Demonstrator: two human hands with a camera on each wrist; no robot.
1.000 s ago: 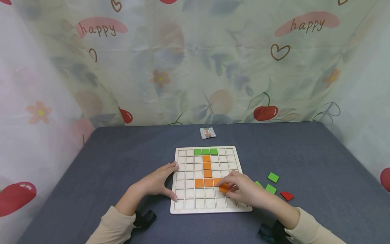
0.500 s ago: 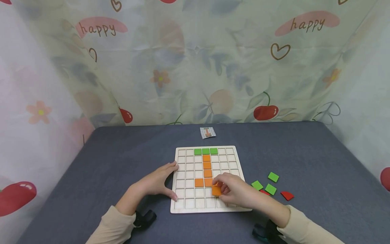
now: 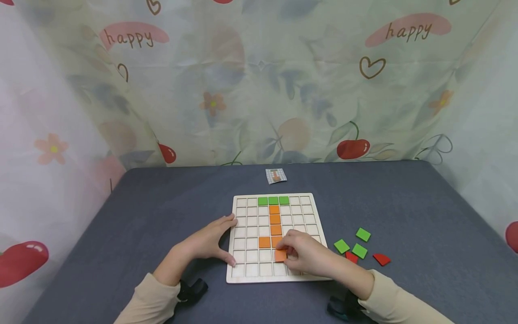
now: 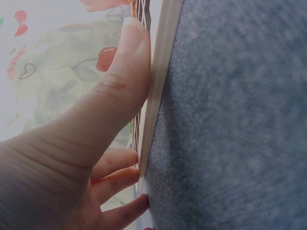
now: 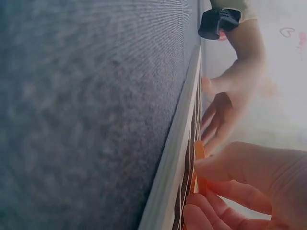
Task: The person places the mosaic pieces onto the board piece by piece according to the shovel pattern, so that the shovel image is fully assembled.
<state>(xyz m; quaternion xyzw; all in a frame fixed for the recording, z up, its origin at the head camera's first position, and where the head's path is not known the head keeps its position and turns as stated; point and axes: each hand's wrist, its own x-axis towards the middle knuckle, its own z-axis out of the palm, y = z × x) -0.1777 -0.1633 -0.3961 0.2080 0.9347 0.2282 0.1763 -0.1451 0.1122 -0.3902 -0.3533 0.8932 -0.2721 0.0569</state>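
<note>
My right hand [image 3: 305,253] pinches an orange square tile [image 3: 280,256] between thumb and fingers, over the row just below the orange row. In the right wrist view the tile [image 5: 199,149] stands slightly proud of the grid. The white wooden grid board [image 3: 252,271] carries three green tiles [image 3: 273,200] in its top row. Below them runs a column of orange tiles [image 3: 275,219], with another orange tile [image 3: 264,242] beside its foot; my fingers cover part of that row. My left hand [image 3: 205,240] rests spread on the board's left edge, thumb [image 4: 132,62] lying on the rim.
Right of the board lie three green tiles [image 3: 359,251] and two red pieces [image 3: 381,259], one partly under a green tile. A small printed card [image 3: 276,176] lies behind the board. A printed curtain [image 3: 259,90] hangs past the table's far edge.
My right hand has moved left across the board with the orange tile, uncovering the green and red pieces at the right. My left hand has stayed in place.
</note>
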